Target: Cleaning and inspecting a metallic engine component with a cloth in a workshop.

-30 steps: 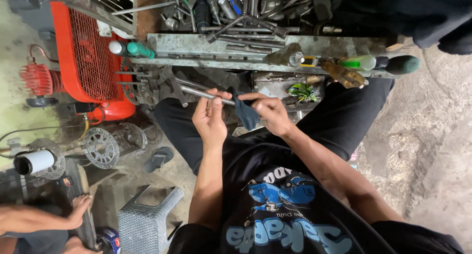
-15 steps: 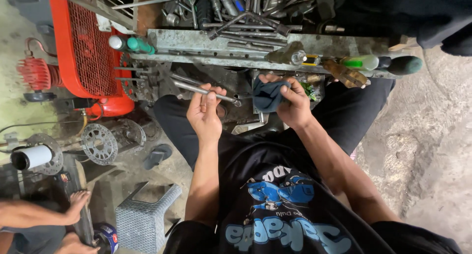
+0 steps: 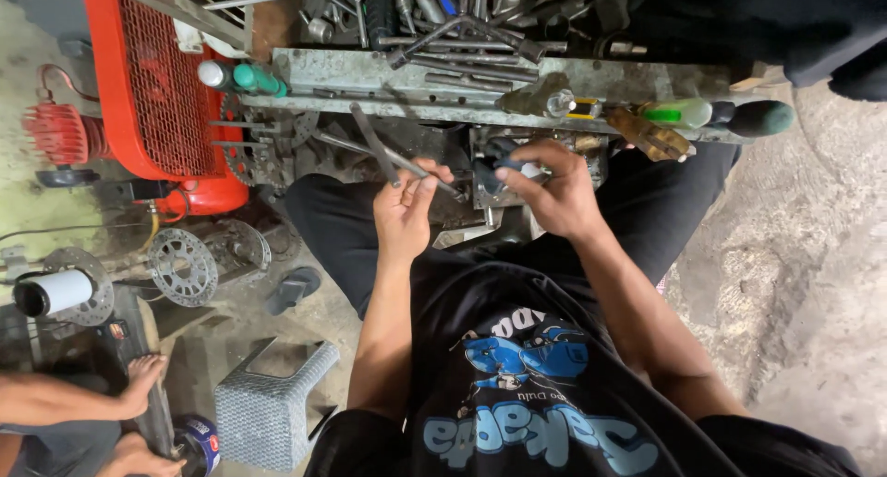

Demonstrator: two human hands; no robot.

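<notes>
Cluttered metal bench [image 3: 370,71] holds green-capped bottle [image 3: 242,76]; left hand [image 3: 404,209] grips rods [image 3: 388,154], right hand [image 3: 552,193] dark rag [image 3: 488,170].

Green and silver spray can [image 3: 242,76], lying well left of the left hand's fingers [image 3: 418,183]. Clear bottle with green label [image 3: 677,114], right of the right hand's fingers [image 3: 519,170]. Blue labelled round tin [image 3: 198,443], far below-left.

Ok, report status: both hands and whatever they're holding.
Left hand shut on thin metal rods. Right hand shut on dark rag. Cluttered tool tray straight ahead; grey stool lower left.
</notes>
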